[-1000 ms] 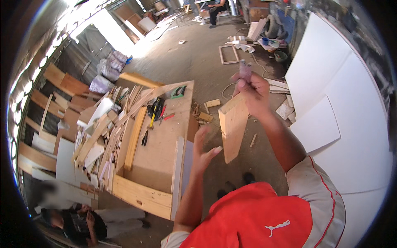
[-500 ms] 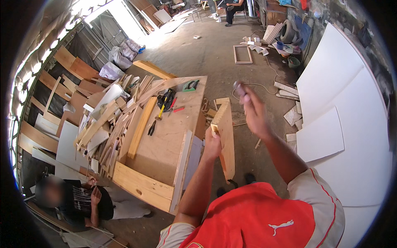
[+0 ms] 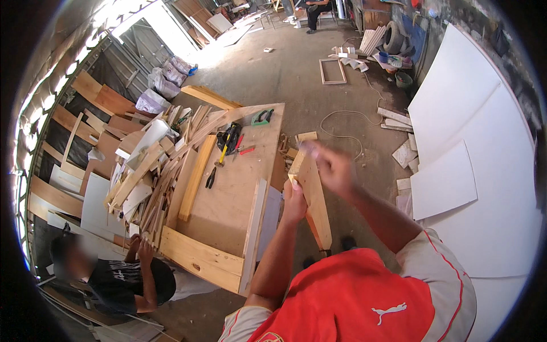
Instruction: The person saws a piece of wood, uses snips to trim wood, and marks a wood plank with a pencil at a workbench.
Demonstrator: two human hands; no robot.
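My left hand grips the near upper end of a thick pale wooden board, which stands on edge and slopes down toward my feet. My right hand is closed at the board's upper edge, slightly blurred. Its fingers hold a small greyish-purple thing against or just over that edge; its kind is not clear. To the left, a workbench carries a yellow-handled hammer, black-handled pliers, a red-handled tool and a green-handled saw.
Wood offcuts pile along the bench's left side. A person crouches at lower left, hands near the bench. White panels lean at right. A cable and wooden frame lie on the floor; another person sits far back.
My right hand has come down and left onto the board's upper edge with the small greyish thing. My left hand keeps its grip. The crouching person has leaned closer to the bench.
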